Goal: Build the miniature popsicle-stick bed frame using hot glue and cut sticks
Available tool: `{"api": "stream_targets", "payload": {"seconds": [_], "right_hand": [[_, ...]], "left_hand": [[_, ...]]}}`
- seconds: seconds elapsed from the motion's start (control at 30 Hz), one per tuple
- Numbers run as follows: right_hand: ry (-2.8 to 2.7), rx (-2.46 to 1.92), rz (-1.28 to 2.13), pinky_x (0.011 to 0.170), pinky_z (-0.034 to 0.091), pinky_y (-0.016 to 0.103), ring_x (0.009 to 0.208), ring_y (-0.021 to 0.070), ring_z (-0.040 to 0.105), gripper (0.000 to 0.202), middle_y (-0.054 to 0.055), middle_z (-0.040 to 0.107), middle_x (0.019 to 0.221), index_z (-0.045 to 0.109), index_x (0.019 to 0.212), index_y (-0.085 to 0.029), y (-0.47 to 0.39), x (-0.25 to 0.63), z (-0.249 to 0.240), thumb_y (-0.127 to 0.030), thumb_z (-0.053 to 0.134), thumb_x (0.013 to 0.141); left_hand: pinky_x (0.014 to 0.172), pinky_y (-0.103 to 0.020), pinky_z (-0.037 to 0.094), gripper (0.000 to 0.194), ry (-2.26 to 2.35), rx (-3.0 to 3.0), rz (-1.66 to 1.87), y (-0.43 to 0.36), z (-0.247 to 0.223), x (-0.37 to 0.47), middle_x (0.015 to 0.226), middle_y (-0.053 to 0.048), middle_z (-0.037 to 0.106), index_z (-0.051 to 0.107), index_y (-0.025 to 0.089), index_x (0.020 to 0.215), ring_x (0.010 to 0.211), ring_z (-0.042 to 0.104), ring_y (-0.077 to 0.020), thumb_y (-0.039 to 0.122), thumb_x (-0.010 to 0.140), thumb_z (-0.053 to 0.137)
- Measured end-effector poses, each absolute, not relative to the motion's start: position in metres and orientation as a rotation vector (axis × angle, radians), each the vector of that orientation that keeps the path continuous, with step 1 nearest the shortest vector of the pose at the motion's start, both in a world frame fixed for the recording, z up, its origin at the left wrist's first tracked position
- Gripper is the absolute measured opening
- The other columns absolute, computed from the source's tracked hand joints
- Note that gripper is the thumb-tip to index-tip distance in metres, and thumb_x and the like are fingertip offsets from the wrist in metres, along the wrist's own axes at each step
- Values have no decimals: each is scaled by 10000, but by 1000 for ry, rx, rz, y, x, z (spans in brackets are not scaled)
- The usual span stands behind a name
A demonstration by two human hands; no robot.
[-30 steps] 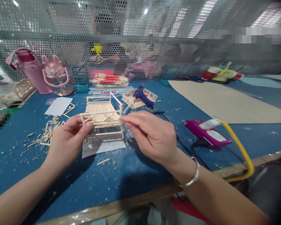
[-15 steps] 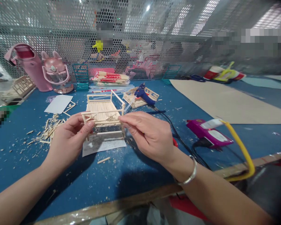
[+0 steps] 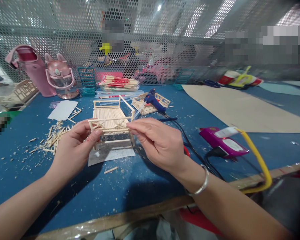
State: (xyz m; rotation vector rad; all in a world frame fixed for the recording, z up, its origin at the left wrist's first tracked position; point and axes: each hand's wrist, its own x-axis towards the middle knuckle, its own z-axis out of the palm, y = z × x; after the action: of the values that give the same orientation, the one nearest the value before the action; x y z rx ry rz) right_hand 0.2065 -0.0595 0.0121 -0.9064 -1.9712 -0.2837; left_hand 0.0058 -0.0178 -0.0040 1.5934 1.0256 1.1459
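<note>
A small model made of pale wooden sticks [image 3: 110,115], with a slatted deck, legs and low railings, is held just above the table. My left hand [image 3: 76,145] pinches its near left corner between thumb and fingers. At the near right corner, my right hand [image 3: 160,141] has thumb and forefinger closed around the post by the front railing. Whether a separate small stick sits in those right fingertips is hidden. Below the model lies a whitish sheet of paper [image 3: 112,157]. One short stick piece [image 3: 111,170] rests in front of it.
Cut stick scraps [image 3: 53,141] litter the left side. Behind the model, a blue glue gun [image 3: 155,101] lies on a stick frame [image 3: 137,102]. A purple power strip [image 3: 223,143] with a yellow cable is at right. Pink bottles [image 3: 37,73] and bundled sticks [image 3: 118,82] stand behind.
Almost nothing differs. Both hands and the stick model appear shifted very slightly to the right, with the grip unchanged.
</note>
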Motion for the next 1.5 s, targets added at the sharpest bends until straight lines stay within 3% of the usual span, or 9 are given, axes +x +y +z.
{"api": "stream_targets", "payload": {"seconds": [0.4,0.63,1.23,1.5], "right_hand": [[-1964,-922,-289,771,547,276,877,131,656,223,47,713,949,652,999,-181,-59,207,12,-92,508,853],[-1847,-997,-325,730,539,238,790,118,657,165,36,712,848,666,916,-164,-63,208,16,-109,532,838],[-1929,-926,-251,776,544,259,875,124,660,207,48,718,946,658,980,-173,-58,207,12,-90,522,847],[-1843,-985,-223,737,552,267,824,131,671,194,25,718,911,662,971,-206,-59,207,13,-130,521,861]], "left_hand": [[839,-357,468,199,1036,1603,1137,-18,-5,4,1128,-63,645,650,184,871,919,608,-188,359,780,620],[754,-316,489,208,1051,1579,1135,-18,-3,5,1060,-55,663,655,184,867,857,613,-175,366,772,627],[774,-307,483,209,1012,1587,1134,-18,-4,4,1107,-56,655,646,185,895,905,613,-177,362,787,621],[731,-306,493,214,1034,1585,1136,-18,-4,4,1117,-60,647,655,189,886,893,611,-181,370,775,627]]}}
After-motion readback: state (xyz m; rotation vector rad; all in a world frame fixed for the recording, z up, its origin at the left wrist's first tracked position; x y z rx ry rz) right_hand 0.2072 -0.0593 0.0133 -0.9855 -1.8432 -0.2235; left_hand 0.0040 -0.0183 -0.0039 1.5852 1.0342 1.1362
